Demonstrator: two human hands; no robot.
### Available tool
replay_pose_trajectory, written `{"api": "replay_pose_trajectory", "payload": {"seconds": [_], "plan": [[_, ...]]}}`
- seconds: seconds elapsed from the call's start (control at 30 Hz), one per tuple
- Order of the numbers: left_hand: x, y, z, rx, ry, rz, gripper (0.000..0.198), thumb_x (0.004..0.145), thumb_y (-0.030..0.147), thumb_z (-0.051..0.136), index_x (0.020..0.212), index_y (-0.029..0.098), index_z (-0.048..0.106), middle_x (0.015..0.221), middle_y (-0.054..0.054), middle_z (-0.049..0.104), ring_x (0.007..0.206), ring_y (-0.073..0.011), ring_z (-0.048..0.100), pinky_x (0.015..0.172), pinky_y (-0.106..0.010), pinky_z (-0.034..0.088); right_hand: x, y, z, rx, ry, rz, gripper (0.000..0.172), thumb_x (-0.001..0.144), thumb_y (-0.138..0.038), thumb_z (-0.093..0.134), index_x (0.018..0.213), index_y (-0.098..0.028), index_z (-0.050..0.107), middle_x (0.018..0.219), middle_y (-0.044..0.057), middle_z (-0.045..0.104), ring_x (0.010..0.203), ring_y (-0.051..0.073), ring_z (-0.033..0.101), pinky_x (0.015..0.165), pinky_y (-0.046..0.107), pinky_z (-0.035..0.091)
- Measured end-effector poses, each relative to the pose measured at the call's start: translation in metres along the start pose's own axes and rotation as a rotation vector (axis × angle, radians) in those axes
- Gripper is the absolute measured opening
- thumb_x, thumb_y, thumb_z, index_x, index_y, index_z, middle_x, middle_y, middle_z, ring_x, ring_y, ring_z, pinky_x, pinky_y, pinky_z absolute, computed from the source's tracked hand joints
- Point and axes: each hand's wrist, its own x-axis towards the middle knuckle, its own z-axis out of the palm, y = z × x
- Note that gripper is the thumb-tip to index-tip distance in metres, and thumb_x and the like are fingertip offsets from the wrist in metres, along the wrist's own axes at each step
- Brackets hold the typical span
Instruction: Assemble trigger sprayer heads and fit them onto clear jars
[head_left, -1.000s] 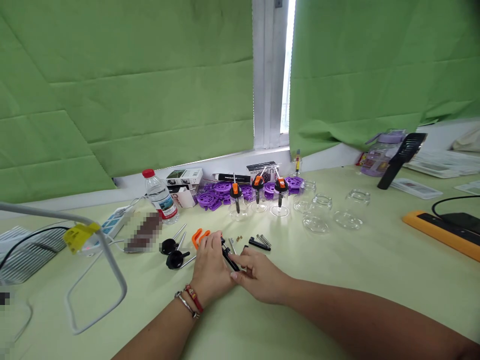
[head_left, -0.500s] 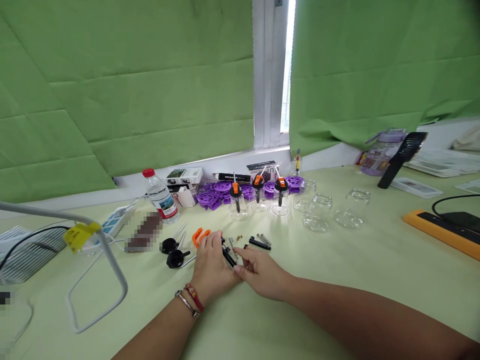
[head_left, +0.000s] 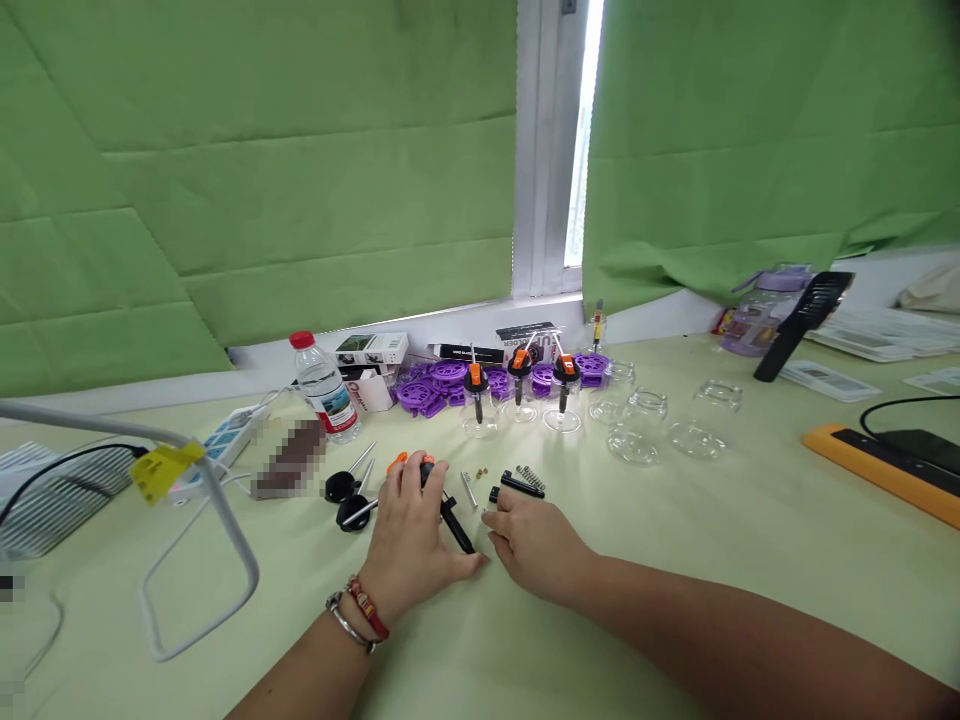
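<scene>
My left hand (head_left: pixel 412 535) is closed round a black pump piece (head_left: pixel 456 525), a cap with a slim tube. The fingers press its top end and the thumb lies by its lower tip. My right hand (head_left: pixel 529 540) is just right of it, fingertips pinched low over the table; what they hold, if anything, I cannot make out. Beyond the right hand lie a black tube part (head_left: pixel 521 486) and a metal spring (head_left: pixel 531 474). A thin metal pin (head_left: pixel 469 490) and small brass bits (head_left: pixel 481 473) rest between the hands. An orange part (head_left: pixel 397 462) is partly hidden behind my left fingers.
Black caps with metal straws (head_left: pixel 352 512) lie left. Behind stand glass jars with orange-and-black tops (head_left: pixel 564 385), open glass jars (head_left: pixel 637 430), purple plastic parts (head_left: pixel 427 385) and a water bottle (head_left: pixel 330 395). A grey metal frame (head_left: pixel 240 550) rises at left; an orange-edged device (head_left: pixel 862 465) lies right.
My right hand has drawn away from the pump piece, slightly to the right. My left fingers have shifted on the piece, and more of its black tube shows.
</scene>
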Motion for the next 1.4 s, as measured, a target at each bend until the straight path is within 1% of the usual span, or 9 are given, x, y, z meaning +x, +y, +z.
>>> {"api": "replay_pose_trajectory", "payload": {"seconds": [0.13,0.33,0.6,0.73,0.9,1.0,1.07,1.2,1.4], "plan": [[-0.001,-0.002,-0.001,-0.006,-0.003,-0.013,0.094,0.043,0.054,0.076,0.125,0.018,0.047,0.135,-0.018,0.038,0.124,-0.0423,0.033,0.103,-0.057,0.032,0.003,-0.004,-0.001,-0.048,0.017,0.004,0.02,0.087,-0.018,0.046,0.094,-0.018,0.065,0.091,0.006,0.057,0.072,0.015,0.052,0.058,0.027,0.031],[-0.003,-0.003,-0.003,-0.035,0.021,-0.001,0.089,0.042,0.053,0.075,0.121,0.021,0.051,0.137,-0.017,0.037,0.123,-0.0436,0.034,0.101,-0.058,0.033,0.025,-0.005,-0.007,-0.187,0.124,-0.05,0.023,0.089,-0.019,0.045,0.095,-0.017,0.067,0.102,0.011,0.054,0.094,0.023,0.047,0.081,0.035,0.035],[-0.002,-0.012,-0.005,-0.004,0.014,-0.031,0.079,0.045,0.05,0.074,0.115,0.02,0.054,0.135,-0.017,0.039,0.12,-0.0422,0.036,0.1,-0.057,0.034,0.038,-0.018,0.004,-0.272,0.086,-0.165,0.022,0.086,-0.02,0.047,0.083,-0.017,0.069,0.093,0.01,0.054,0.088,0.023,0.044,0.076,0.037,0.032],[-0.001,-0.015,-0.005,-0.013,-0.025,-0.051,0.076,0.043,0.049,0.073,0.112,0.022,0.054,0.134,-0.016,0.04,0.119,-0.0413,0.037,0.099,-0.057,0.034,0.042,-0.026,0.003,-0.255,0.061,-0.177,0.019,0.085,-0.022,0.051,0.085,-0.017,0.069,0.093,0.009,0.054,0.088,0.023,0.045,0.077,0.037,0.032],[-0.002,-0.014,-0.006,-0.03,-0.081,-0.06,0.072,0.038,0.053,0.075,0.101,0.022,0.059,0.132,-0.016,0.042,0.117,-0.043,0.038,0.096,-0.058,0.036,0.031,-0.01,-0.013,-0.208,0.076,-0.124,0.024,0.086,-0.015,0.047,0.084,-0.018,0.071,0.101,0.009,0.055,0.092,0.022,0.046,0.08,0.037,0.032],[-0.003,-0.012,-0.004,-0.039,-0.083,-0.049,0.073,0.037,0.053,0.077,0.101,0.022,0.059,0.134,-0.015,0.041,0.12,-0.0435,0.036,0.097,-0.059,0.035,0.014,0.0,-0.017,-0.177,0.072,-0.106,0.029,0.087,-0.013,0.044,0.079,-0.019,0.071,0.1,0.008,0.056,0.09,0.02,0.046,0.08,0.036,0.031],[-0.003,-0.012,-0.003,-0.038,-0.09,-0.047,0.075,0.036,0.052,0.078,0.103,0.023,0.058,0.136,-0.016,0.039,0.123,-0.0439,0.034,0.099,-0.058,0.034,0.005,0.002,-0.017,-0.168,0.07,-0.098,0.028,0.088,-0.015,0.044,0.084,-0.021,0.072,0.101,0.008,0.056,0.092,0.021,0.046,0.082,0.037,0.031],[-0.004,-0.011,-0.002,-0.028,-0.117,-0.057,0.074,0.036,0.053,0.078,0.101,0.022,0.059,0.138,-0.016,0.038,0.125,-0.0444,0.032,0.1,-0.058,0.033,0.004,0.001,-0.01,-0.212,0.083,-0.124,0.026,0.088,-0.016,0.046,0.093,-0.02,0.071,0.114,0.01,0.055,0.104,0.025,0.045,0.089,0.041,0.03],[-0.002,-0.013,-0.006,-0.019,-0.123,-0.058,0.072,0.037,0.057,0.078,0.097,0.021,0.06,0.137,-0.016,0.037,0.123,-0.0427,0.035,0.1,-0.056,0.035,0.032,-0.002,0.0,-0.257,0.085,-0.113,0.026,0.087,-0.017,0.047,0.102,-0.017,0.068,0.137,0.013,0.043,0.125,0.032,0.034,0.102,0.05,0.02]]}}
